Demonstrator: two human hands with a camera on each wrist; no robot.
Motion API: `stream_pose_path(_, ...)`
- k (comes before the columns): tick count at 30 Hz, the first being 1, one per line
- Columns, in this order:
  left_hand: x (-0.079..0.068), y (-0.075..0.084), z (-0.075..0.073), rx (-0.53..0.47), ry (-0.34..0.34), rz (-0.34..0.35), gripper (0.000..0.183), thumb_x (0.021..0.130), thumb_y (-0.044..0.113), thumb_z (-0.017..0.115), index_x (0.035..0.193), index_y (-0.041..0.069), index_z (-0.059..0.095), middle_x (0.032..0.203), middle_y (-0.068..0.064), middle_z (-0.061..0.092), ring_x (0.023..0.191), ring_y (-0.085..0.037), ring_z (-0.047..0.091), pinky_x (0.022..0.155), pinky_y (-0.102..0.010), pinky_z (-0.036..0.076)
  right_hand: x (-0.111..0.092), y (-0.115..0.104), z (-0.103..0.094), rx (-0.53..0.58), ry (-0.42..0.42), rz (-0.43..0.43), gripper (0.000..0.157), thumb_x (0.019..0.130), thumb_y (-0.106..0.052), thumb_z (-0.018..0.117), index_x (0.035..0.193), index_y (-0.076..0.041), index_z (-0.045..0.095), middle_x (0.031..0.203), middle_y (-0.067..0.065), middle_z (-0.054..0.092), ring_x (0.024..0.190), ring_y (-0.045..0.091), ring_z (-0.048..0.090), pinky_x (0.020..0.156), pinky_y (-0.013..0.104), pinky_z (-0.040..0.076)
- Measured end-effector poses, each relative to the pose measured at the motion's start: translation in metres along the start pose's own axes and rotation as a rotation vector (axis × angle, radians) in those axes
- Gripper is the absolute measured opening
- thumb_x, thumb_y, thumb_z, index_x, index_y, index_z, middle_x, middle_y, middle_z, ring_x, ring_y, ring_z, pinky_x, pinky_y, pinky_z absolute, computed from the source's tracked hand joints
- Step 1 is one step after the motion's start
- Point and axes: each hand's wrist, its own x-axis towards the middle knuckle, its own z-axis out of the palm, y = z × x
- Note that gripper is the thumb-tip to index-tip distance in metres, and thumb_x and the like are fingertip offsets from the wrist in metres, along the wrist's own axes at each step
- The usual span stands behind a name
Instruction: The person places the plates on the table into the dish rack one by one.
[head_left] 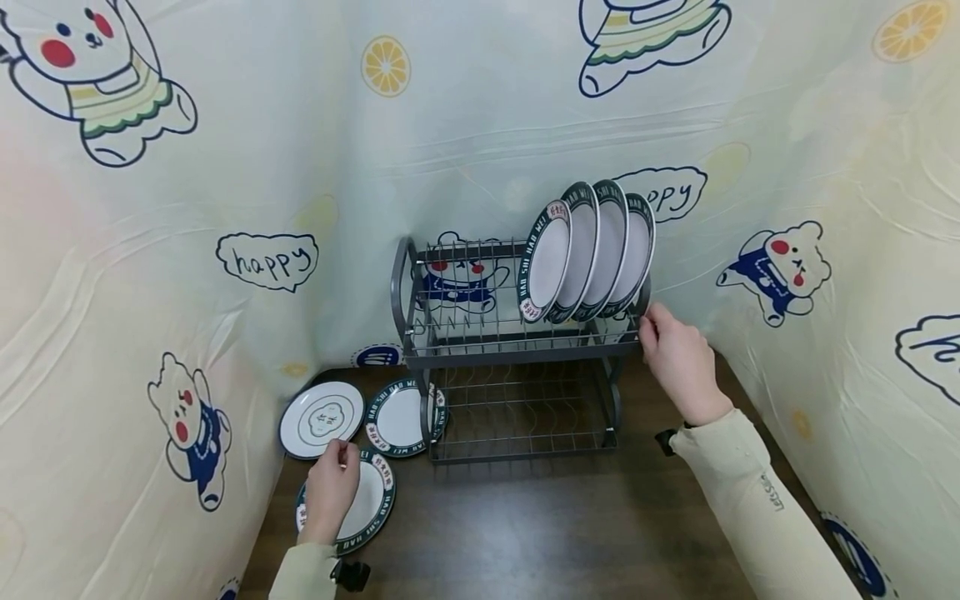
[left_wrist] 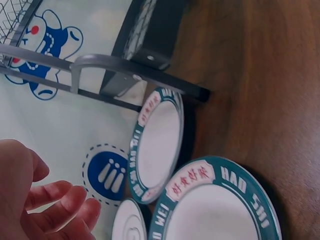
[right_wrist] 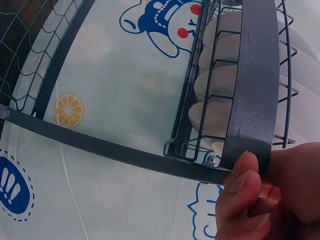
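A two-tier dark metal dish rack [head_left: 517, 354] stands on the table. Several green-rimmed white plates [head_left: 546, 262] lean on edge in the right half of its upper tier. My right hand [head_left: 681, 358] grips the upper tier's right front corner, thumb and fingers round the dark frame bar [right_wrist: 250, 100]. To the rack's left, my left hand [head_left: 332, 487] is raised over the loose plates, its fingers loosely bent with nothing held. Beneath it lies a green-rimmed plate [head_left: 372, 500], partly hidden by the hand. Behind are a face-down plate [head_left: 318, 417] and another green-rimmed plate [head_left: 397, 421], partly behind the rack's leg.
A printed cloth [head_left: 465, 108] with bears and orange slices hangs round the back and both sides. The lower tier [head_left: 525, 417] shows bare wires. Brown wooden tabletop [head_left: 525, 517] stretches in front of the rack.
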Motion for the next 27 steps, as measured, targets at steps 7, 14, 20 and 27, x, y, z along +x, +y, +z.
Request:
stream_pose_path(7, -0.001, -0.011, 0.0, -0.025, -0.027, -0.062, 0.033, 0.108, 0.024, 0.041, 0.119, -0.001, 0.059, 0.106, -0.023, 0.064, 0.086, -0.032, 0.059, 0.065, -0.035, 0.045, 0.0, 0.001, 0.0, 0.005, -0.005, 0.004, 0.016, 0.109, -0.013, 0.051, 0.096, -0.004, 0.056, 0.068, 0.011, 0.065, 0.053, 0.024, 0.059, 0.042, 0.035, 0.039)
stream_pose_path(14, -0.003, -0.02, -0.001, -0.006, -0.029, -0.111, 0.036, 0.107, 0.026, 0.039, 0.121, -0.001, 0.059, 0.106, -0.022, 0.064, 0.084, -0.031, 0.059, 0.065, -0.037, 0.045, 0.0, 0.001, 0.0, 0.015, -0.026, 0.029, 0.018, 0.11, -0.015, 0.049, 0.097, -0.004, 0.056, 0.07, 0.012, 0.064, 0.053, 0.024, 0.058, 0.043, 0.034, 0.039)
stream_pose_path(20, -0.004, -0.032, 0.002, 0.017, 0.03, -0.127, 0.034, 0.106, 0.024, 0.04, 0.118, -0.001, 0.059, 0.106, -0.025, 0.065, 0.086, -0.036, 0.061, 0.07, -0.047, 0.047, -0.001, 0.002, -0.001, 0.036, -0.029, 0.032, 0.017, 0.109, -0.014, 0.049, 0.098, -0.004, 0.056, 0.071, 0.012, 0.065, 0.055, 0.025, 0.06, 0.044, 0.034, 0.04)
stream_pose_path(27, -0.004, -0.048, 0.006, 0.035, 0.049, -0.173, 0.034, 0.106, 0.022, 0.042, 0.122, -0.004, 0.058, 0.105, -0.026, 0.064, 0.085, -0.037, 0.06, 0.07, -0.049, 0.048, -0.001, 0.001, -0.003, 0.05, -0.038, 0.034, 0.017, 0.109, -0.014, 0.048, 0.098, -0.004, 0.056, 0.071, 0.012, 0.065, 0.055, 0.024, 0.059, 0.044, 0.035, 0.039)
